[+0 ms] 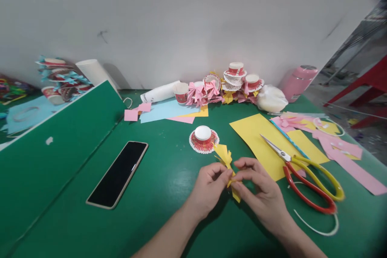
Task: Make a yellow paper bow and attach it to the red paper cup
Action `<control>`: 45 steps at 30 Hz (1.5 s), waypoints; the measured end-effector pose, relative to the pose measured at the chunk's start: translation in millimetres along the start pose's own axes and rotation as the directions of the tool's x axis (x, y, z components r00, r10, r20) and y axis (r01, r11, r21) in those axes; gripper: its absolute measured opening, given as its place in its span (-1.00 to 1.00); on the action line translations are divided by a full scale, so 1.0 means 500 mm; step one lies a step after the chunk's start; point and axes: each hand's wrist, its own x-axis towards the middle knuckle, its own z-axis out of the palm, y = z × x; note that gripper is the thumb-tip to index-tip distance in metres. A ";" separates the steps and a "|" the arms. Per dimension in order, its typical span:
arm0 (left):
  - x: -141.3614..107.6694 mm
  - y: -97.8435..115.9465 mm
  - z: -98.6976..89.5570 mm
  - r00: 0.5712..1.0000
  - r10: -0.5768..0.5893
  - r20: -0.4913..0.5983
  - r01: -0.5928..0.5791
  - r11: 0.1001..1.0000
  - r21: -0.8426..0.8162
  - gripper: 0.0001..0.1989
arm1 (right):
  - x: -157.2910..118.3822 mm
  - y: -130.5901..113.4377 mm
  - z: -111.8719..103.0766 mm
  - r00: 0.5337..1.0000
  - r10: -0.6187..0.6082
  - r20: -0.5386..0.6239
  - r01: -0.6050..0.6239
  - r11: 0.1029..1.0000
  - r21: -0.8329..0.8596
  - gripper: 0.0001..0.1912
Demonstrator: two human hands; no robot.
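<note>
A yellow paper piece (pixel 223 154), gathered at its middle with frayed ends, is pinched between both hands. My left hand (pixel 208 187) grips it from the left with thumb and fingers pressed together. From the right, my right hand (pixel 261 193) pinches its lower middle, the upper fingers curled. Just beyond the hands, a small red and white paper-cup hat (pixel 203 134) with a fringed brim rests on the green table (pixel 163 217). Scissors (pixel 282 155) with red and yellow handles lie right of my right hand, partly over yellow paper (pixel 256 133).
A phone (pixel 117 174) lies at the left beside a green divider (pixel 75 129). Finished cup hats with pink bows (pixel 198 93), stacked cups (pixel 161 92) and a pink bottle (pixel 299 82) line the back wall. Pink paper strips (pixel 356 169) and a blue pencil (pixel 290 139) are at right.
</note>
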 end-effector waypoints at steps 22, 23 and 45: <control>-0.008 -0.002 0.003 0.990 0.099 -0.099 -0.084 0.985 0.149 -0.71 | 0.003 -0.002 0.003 0.985 0.133 0.112 -0.139 0.989 0.051 -0.78; -0.008 -0.001 0.003 0.991 0.093 -0.098 -0.078 0.987 0.142 -0.71 | 0.003 -0.001 0.005 0.987 0.131 0.096 -0.136 0.989 0.054 -0.79; -0.004 0.006 0.003 0.996 0.012 -0.084 -0.017 0.998 -0.057 -0.70 | 0.010 0.001 -0.011 0.950 -0.231 0.212 0.294 0.889 -0.351 -0.89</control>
